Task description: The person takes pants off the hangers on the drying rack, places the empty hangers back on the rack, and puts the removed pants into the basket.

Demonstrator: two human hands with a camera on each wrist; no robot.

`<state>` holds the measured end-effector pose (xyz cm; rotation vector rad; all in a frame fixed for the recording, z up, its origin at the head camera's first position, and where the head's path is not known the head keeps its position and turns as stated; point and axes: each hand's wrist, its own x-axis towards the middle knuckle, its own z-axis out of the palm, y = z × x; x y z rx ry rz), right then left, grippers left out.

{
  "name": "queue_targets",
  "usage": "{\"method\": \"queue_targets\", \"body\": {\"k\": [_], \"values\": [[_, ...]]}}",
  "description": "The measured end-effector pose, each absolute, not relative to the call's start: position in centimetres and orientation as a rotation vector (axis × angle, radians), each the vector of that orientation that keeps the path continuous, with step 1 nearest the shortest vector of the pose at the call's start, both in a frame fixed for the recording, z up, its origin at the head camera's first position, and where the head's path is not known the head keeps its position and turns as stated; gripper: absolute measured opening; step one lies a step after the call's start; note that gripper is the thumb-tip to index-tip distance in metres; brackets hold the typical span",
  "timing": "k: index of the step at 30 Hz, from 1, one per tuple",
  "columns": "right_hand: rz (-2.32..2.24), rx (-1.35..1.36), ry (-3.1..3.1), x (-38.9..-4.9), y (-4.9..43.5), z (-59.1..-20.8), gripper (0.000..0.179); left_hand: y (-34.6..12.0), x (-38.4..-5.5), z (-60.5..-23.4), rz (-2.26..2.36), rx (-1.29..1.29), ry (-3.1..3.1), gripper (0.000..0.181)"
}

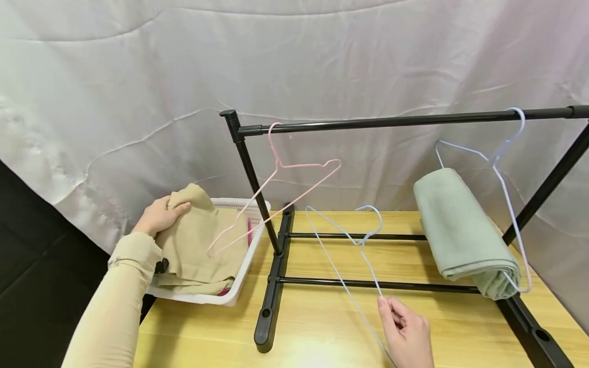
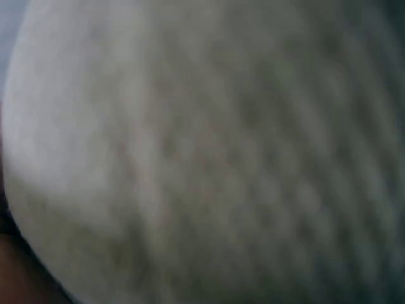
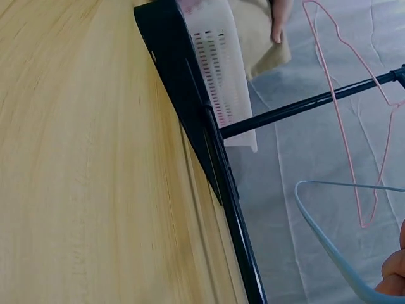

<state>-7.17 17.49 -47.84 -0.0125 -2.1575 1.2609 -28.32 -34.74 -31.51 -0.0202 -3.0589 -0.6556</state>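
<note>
At the white basket (image 1: 246, 276) on the left, my left hand (image 1: 161, 217) grips the edge of a beige cloth (image 1: 209, 250), thumb on top, raising a fold of it. The rest of the cloth lies in the basket. My right hand (image 1: 407, 329) pinches a light blue wire hanger (image 1: 363, 241) by one shoulder, its hook pointing away from me. The right wrist view shows this hanger (image 3: 326, 244) close up, with fingertips (image 3: 393, 285) at its wire. Blurred pale fabric (image 2: 209, 152) fills the left wrist view and hides the left hand there.
A black rack (image 1: 368, 122) stands on the wooden table (image 1: 207, 332). From its rail hang a bare pink hanger (image 1: 277, 163) at the left and another light blue hanger (image 1: 506, 189) at the right, with a folded green cloth (image 1: 460, 230) over it. A grey curtain (image 1: 322, 61) hangs behind.
</note>
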Motion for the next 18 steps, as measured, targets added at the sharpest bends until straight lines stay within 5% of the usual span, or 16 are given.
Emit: {"method": "queue_targets", "body": {"k": [9, 18], "values": [[1.243, -0.035, -2.161, -7.1, 17.8, -47.6, 0.043, -31.4, -29.0, -29.4, -0.949, -0.188, -2.963, 0.06], [1.243, -0.06, -2.169, -7.0, 18.2, -47.8, 0.043, -35.2, -29.1, -33.6, -0.551, -0.033, -3.123, 0.057]]}}
